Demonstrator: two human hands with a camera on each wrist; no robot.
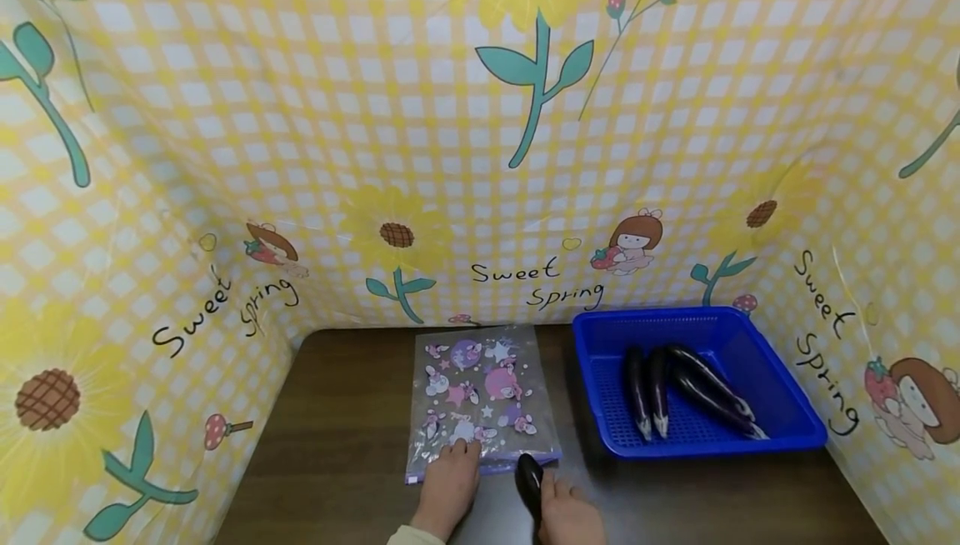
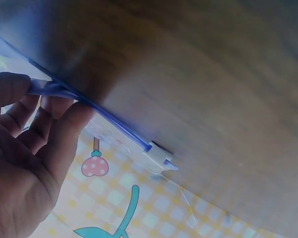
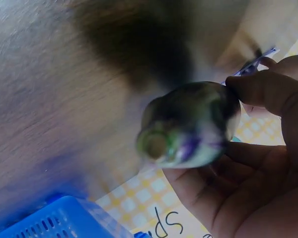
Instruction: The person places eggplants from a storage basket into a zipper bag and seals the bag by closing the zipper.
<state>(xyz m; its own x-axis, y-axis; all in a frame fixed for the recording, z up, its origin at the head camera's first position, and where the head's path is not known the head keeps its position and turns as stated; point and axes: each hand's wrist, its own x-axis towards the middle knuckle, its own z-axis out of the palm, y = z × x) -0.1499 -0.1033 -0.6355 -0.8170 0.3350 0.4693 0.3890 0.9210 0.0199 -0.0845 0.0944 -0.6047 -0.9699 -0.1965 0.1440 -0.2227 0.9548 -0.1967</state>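
Note:
A clear zip bag (image 1: 486,424) printed with pink and purple figures lies flat on the table, its purple zip edge towards me. My left hand (image 1: 450,482) pinches that edge between thumb and fingers, and a white slider (image 2: 158,156) sits at one end of the zip in the left wrist view. In my right hand (image 1: 572,513) is a dark eggplant (image 1: 529,478), its rounded end pointing at the bag's opening near the right corner. The right wrist view shows the stem end of this eggplant (image 3: 188,129), with thumb and fingers around it.
A blue plastic basket (image 1: 697,449) with several eggplants (image 1: 708,387) stands on the right of the brown wooden table (image 1: 330,428). A yellow checked cloth (image 1: 480,195) with flowers hangs around the back and both sides.

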